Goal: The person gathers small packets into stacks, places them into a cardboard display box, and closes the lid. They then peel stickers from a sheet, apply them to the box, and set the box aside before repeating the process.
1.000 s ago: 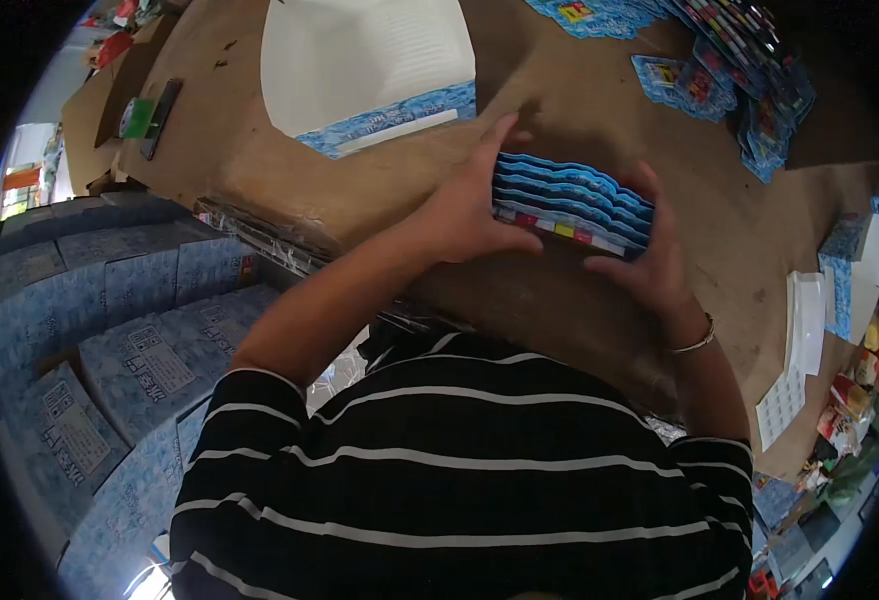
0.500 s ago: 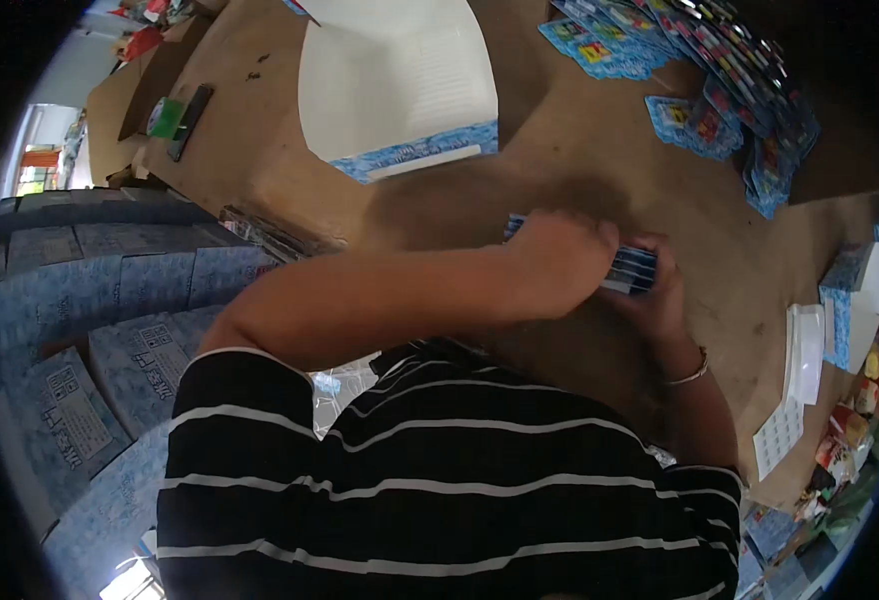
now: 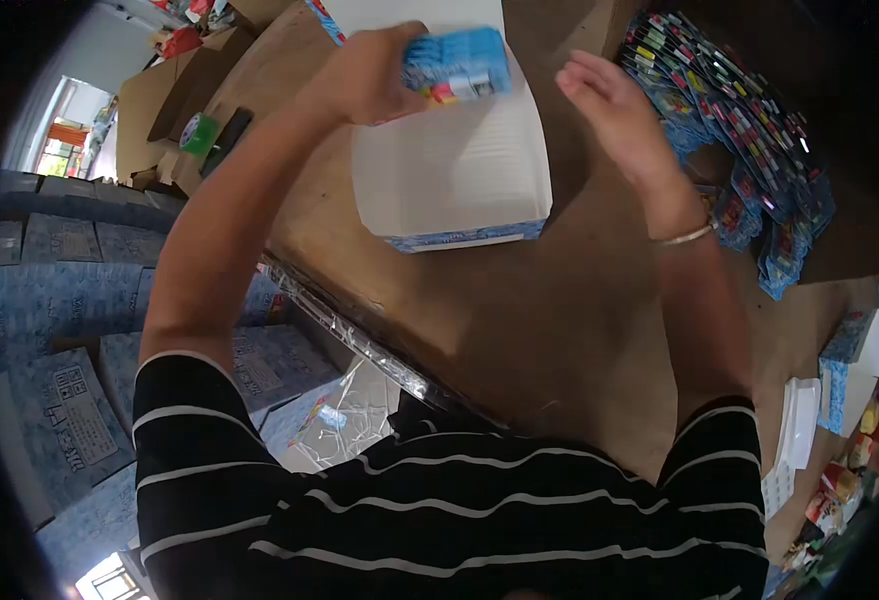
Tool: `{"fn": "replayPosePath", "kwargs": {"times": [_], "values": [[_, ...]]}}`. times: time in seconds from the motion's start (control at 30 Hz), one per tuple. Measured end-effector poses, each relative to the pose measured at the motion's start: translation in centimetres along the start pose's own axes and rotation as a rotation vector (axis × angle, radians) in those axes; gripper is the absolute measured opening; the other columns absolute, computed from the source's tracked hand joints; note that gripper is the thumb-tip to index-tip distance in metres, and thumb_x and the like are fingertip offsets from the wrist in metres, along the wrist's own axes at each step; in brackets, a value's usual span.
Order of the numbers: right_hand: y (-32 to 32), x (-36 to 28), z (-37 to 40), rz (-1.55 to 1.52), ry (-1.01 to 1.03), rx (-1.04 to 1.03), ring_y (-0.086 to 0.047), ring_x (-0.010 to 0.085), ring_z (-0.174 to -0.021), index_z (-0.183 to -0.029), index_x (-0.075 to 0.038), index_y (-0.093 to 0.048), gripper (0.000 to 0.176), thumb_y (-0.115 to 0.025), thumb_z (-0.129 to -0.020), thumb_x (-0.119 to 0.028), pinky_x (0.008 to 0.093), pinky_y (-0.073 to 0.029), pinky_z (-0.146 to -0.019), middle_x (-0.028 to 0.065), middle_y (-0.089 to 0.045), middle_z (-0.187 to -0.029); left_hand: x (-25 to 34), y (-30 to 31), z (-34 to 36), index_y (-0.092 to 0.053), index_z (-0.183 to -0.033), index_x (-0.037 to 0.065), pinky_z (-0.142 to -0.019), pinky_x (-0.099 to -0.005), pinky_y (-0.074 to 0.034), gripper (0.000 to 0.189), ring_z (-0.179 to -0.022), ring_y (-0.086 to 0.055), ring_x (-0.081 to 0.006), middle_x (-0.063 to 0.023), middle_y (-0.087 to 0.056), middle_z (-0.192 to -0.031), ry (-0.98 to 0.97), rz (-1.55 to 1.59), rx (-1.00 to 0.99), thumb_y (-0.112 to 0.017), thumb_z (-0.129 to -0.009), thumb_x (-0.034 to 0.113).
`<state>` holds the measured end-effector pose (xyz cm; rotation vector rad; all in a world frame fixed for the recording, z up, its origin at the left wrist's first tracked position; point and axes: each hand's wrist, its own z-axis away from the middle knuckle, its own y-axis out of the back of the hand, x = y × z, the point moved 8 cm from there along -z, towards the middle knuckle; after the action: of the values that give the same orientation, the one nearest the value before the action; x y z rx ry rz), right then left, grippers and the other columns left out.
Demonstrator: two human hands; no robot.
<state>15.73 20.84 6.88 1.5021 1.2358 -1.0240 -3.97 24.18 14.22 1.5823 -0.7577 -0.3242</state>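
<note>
My left hand (image 3: 375, 80) is closed on a stack of blue packets (image 3: 458, 65), which it holds above the open white box (image 3: 450, 180). The box has a blue patterned edge and its inner surface is plain white. My right hand (image 3: 610, 110) is raised to the right of the box with nothing in it, its fingers stretched and a bracelet on the wrist. Beyond it, at the upper right, lies a large pile of blue packets (image 3: 730, 130) with shiny edges.
Blue patterned cartons (image 3: 70, 410) are stacked at the left. Green tape (image 3: 198, 134) lies near a cardboard box (image 3: 175, 90) at the upper left. White trays (image 3: 798, 425) and a blue-white box (image 3: 845, 350) stand at the right. A clear plastic bag (image 3: 345, 415) hangs by the table's near edge.
My left hand has carried the packets up and left, over the white box. My right hand has let go of them and moved up, its fingers now apart. The view has shifted.
</note>
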Motion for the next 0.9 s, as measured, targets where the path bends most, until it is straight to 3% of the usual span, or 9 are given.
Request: {"fn": "replayPosePath", "kwargs": {"times": [0.13, 0.33, 0.37, 0.43, 0.47, 0.53, 0.63, 0.8, 0.9], "values": [[-4.4, 3.7, -3.2, 0.143, -0.099, -0.060, -0.048, 0.0209, -0.113, -0.127, 0.005, -0.038, 0.052, -0.054, -0.088, -0.026, 0.0293, -0.038, -0.093, 0.0153, -0.051, -0.121, -1.1, -7.6, -1.8, -0.050, -0.108, 0.000, -0.065, -0.0356, -0.050, 0.058, -0.071, -0.063, -0.0313, -0.0186, -0.062, -0.079, 0.135, 0.104, -0.379, -0.076, -0.060, 0.019], [-5.1, 3.8, -3.1, 0.563, 0.020, -0.010, -0.054, 0.0242, -0.104, -0.130, -0.004, -0.039, 0.047, -0.050, -0.086, -0.018, 0.0294, -0.040, -0.090, 0.0182, -0.055, -0.115, -2.4, -11.4, -2.0, -0.048, -0.107, 0.002, -0.078, -0.0398, -0.046, 0.058, -0.089, -0.059, -0.0335, -0.0197, -0.061, -0.087, 0.164, 0.093, -0.525, -0.076, -0.059, 0.018], [-5.2, 2.5, -2.9, 0.702, 0.033, 0.015, -0.055, 0.0244, -0.103, -0.130, -0.006, -0.041, 0.046, -0.048, -0.085, -0.016, 0.0292, -0.041, -0.089, 0.0190, -0.056, -0.113, -3.1, -12.0, -2.0, -0.048, -0.107, 0.002, -0.078, -0.0398, -0.046, 0.058, -0.089, -0.059, -0.0335, -0.0197, -0.061, -0.087, 0.169, 0.095, -0.527, -0.076, -0.059, 0.018], [-5.3, -0.5, -1.4, 0.537, -0.135, -0.002, -0.056, 0.0245, -0.103, -0.129, -0.008, -0.043, 0.045, -0.046, -0.085, -0.015, 0.0293, -0.041, -0.089, 0.0195, -0.056, -0.113, -2.3, -11.0, -2.8, -0.047, -0.107, 0.002, -0.077, -0.0397, -0.047, 0.057, -0.089, -0.059, -0.0333, -0.0182, -0.061, -0.088, -0.196, 0.020, -0.214, -0.075, -0.061, 0.020], [-5.4, -0.7, -0.6, 0.370, -0.306, -0.016, -0.056, 0.0246, -0.103, -0.129, -0.009, -0.044, 0.044, -0.045, -0.085, -0.014, 0.0294, -0.041, -0.088, 0.0200, -0.056, -0.113, -2.3, -11.1, -2.7, -0.047, -0.107, 0.002, -0.077, -0.0397, -0.047, 0.057, -0.089, -0.059, -0.0333, -0.0182, -0.061, -0.088, -0.193, 0.015, -0.211, -0.075, -0.061, 0.020], [-5.0, 0.6, -1.1, 0.355, -0.245, -0.006, -0.055, 0.0243, -0.103, -0.128, -0.010, -0.045, 0.044, -0.044, -0.085, -0.013, 0.0293, -0.041, -0.088, 0.0197, -0.056, -0.114, -1.8, -11.7, -2.3, -0.048, -0.108, 0.002, -0.076, -0.0399, -0.048, 0.054, -0.087, -0.060, -0.0338, -0.0167, -0.062, -0.089, -0.247, -0.074, -0.256, -0.074, -0.064, 0.021], [-4.1, 4.0, -2.4, 0.307, -0.109, 0.014, -0.055, 0.0234, -0.104, -0.128, -0.011, -0.046, 0.043, -0.043, -0.085, -0.013, 0.0289, -0.040, -0.089, 0.0186, -0.056, -0.115, -0.2, -11.7, -2.9, -0.051, -0.103, 0.002, -0.076, -0.0400, -0.048, 0.047, -0.088, -0.060, -0.0334, -0.0164, -0.062, -0.091, -0.047, -0.301, -0.461, -0.073, -0.066, 0.021], [-3.9, 4.1, -2.5, 0.378, -0.034, 0.063, -0.054, 0.0223, -0.106, -0.128, -0.011, -0.046, 0.043, -0.044, -0.085, -0.014, 0.0281, -0.039, -0.090, 0.0167, -0.056, -0.117, 0.0, -12.7, -4.0, -0.050, -0.098, 0.004, -0.074, -0.0437, -0.046, 0.045, -0.087, -0.058, -0.0371, -0.0190, -0.061, -0.088, 0.032, -0.316, -0.430, -0.073, -0.063, 0.019], [-4.0, 3.7, -2.4, 0.408, -0.041, 0.033, -0.052, 0.0345, -0.106, -0.127, -0.013, -0.046, 0.042, -0.043, -0.085, -0.017, 0.0378, -0.041, -0.090, 0.0204, -0.054, -0.116, 0.4, -11.6, -4.2, -0.051, -0.097, 0.003, -0.074, -0.0434, -0.046, 0.042, -0.085, -0.058, -0.0370, -0.0195, -0.061, -0.086, -0.018, -0.282, -0.399, -0.072, -0.065, 0.020]]}}
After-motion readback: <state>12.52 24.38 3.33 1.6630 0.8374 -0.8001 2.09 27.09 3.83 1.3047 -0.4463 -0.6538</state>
